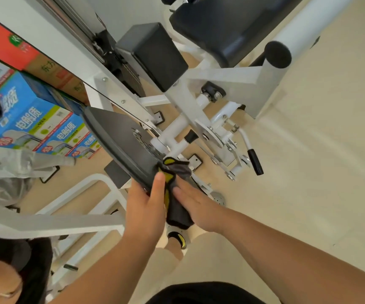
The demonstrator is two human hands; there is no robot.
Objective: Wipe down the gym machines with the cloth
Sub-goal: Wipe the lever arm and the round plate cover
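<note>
L hand [146, 207] grips the lower edge of the dark grey plate [120, 137] on the white gym machine [221, 75], thumb on top, fingers hidden behind it. R hand [195, 205] lies flat w/ fingers straight, pressing the grey-yellow cloth [180, 210] onto that same edge, btwn both hands.

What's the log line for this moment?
wiping | grey-and-yellow cloth on dark grey machine plate | left hand grips plate edge | right hand presses cloth
</note>
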